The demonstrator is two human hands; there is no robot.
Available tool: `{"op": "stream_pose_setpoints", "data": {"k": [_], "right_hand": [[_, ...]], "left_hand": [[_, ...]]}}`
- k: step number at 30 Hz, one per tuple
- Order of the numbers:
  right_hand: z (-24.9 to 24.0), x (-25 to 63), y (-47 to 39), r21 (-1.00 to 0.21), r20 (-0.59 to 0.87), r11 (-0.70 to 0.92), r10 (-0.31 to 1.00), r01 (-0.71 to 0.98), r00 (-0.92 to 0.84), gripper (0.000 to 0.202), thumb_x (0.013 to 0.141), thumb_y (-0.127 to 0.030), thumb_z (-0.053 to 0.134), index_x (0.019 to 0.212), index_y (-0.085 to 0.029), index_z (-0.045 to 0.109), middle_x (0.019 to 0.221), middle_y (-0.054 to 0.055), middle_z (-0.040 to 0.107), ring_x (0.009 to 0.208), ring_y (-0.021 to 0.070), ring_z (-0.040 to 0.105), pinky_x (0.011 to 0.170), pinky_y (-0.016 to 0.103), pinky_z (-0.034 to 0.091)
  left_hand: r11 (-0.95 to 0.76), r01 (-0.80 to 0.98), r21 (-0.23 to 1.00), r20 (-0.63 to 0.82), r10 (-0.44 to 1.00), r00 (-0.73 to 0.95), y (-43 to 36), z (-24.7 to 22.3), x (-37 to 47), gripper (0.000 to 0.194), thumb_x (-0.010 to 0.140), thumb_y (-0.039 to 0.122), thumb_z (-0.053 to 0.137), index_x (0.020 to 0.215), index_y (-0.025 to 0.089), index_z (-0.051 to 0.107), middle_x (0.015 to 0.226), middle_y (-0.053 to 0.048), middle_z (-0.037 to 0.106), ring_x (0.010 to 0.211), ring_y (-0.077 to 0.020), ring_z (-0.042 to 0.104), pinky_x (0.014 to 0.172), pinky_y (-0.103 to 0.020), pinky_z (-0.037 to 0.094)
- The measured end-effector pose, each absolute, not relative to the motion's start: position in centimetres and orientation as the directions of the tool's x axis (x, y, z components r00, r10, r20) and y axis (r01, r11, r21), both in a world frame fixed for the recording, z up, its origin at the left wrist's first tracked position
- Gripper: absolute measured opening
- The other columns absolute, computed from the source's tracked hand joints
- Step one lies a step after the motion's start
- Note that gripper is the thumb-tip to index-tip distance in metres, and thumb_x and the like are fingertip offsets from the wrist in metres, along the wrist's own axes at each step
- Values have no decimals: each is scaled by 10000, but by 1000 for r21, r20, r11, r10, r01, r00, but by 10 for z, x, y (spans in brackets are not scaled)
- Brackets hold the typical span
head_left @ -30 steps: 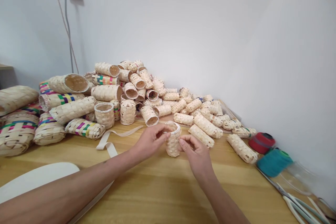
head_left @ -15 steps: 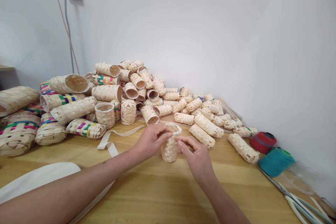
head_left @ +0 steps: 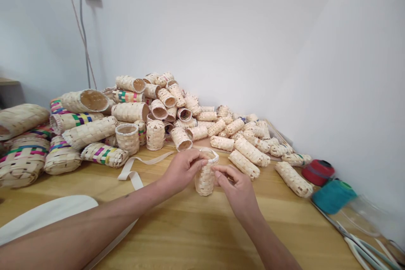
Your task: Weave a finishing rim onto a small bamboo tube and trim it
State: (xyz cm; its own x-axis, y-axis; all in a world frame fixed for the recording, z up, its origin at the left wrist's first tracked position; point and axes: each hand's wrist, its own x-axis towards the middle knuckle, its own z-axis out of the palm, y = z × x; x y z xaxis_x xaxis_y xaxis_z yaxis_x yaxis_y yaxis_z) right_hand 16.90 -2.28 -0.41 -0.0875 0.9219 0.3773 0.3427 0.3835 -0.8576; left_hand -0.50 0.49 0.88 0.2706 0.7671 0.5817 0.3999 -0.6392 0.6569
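Observation:
A small pale woven basket [head_left: 204, 182] stands upright on the wooden table in front of me, its white-edged mouth facing up. My left hand [head_left: 182, 171] pinches the left side of its rim between thumb and fingers. Close against the basket's right side, just below the rim, is my right hand [head_left: 236, 189], with thumb and forefinger pressed together. Whatever lies in that pinch is too small to make out. The fingers partly cover the upper part of the basket.
Woven baskets [head_left: 129, 112] are piled along the wall, some with coloured strips. A white strip [head_left: 136, 179] curls by my left forearm, near a white flat piece [head_left: 50, 215]. At right lie red thread [head_left: 317, 171], teal thread [head_left: 333, 196] and scissors [head_left: 356, 244].
Both hands and the basket hold almost the same position. The whole view has shifted very slightly.

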Motion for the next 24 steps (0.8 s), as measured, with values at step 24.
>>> {"op": "stream_pose_setpoints", "data": {"k": [24], "right_hand": [[-2,168,-28,-843,398,399,914,360,-80,222,829,-280,563,924,-175,733,865,64,695,698,190,605,645,308,519]], "left_hand": [[-664,398,633,608,744,277,4,8,-5,168,865,230,539,743,149,621,650,11,590,607,-123,509,580,-220,366]]}}
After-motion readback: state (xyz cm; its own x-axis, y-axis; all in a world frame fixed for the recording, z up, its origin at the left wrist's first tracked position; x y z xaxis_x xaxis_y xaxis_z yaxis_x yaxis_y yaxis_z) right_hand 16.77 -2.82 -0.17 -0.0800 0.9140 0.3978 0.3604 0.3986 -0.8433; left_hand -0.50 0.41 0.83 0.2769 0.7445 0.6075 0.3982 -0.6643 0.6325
